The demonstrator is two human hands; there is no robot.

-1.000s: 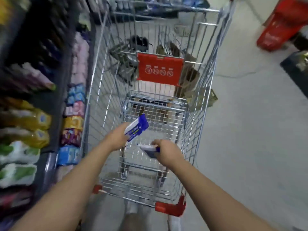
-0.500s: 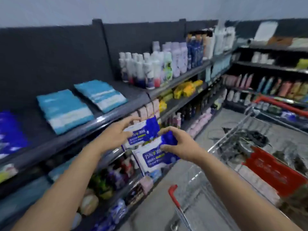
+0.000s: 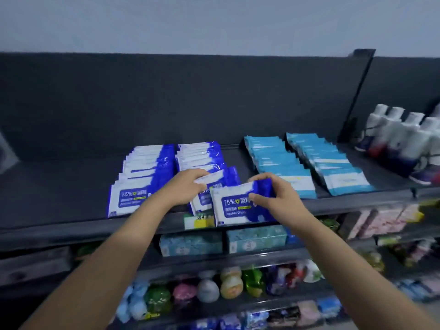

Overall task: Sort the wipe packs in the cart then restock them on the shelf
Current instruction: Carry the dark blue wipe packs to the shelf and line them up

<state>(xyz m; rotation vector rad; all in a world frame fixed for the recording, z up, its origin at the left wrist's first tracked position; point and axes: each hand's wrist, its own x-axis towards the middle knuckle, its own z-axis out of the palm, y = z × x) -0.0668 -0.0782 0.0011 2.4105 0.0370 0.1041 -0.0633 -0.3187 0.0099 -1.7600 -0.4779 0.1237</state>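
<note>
Left hand [image 3: 188,184] partly hides pack [image 3: 212,177]; lower goods [image 3: 207,291] blurred

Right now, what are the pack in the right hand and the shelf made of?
Pack: glossy plastic film, probably; it shows sheen and crinkles at the pinched end. Shelf: dark and matte, likely painted metal; flat, thin front lip, no shine.

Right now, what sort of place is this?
Most likely a shop aisle: tiered dark shelves hold rows of identical blue wipe packs, white bottles and, on the tier below, tissue boxes.
</note>
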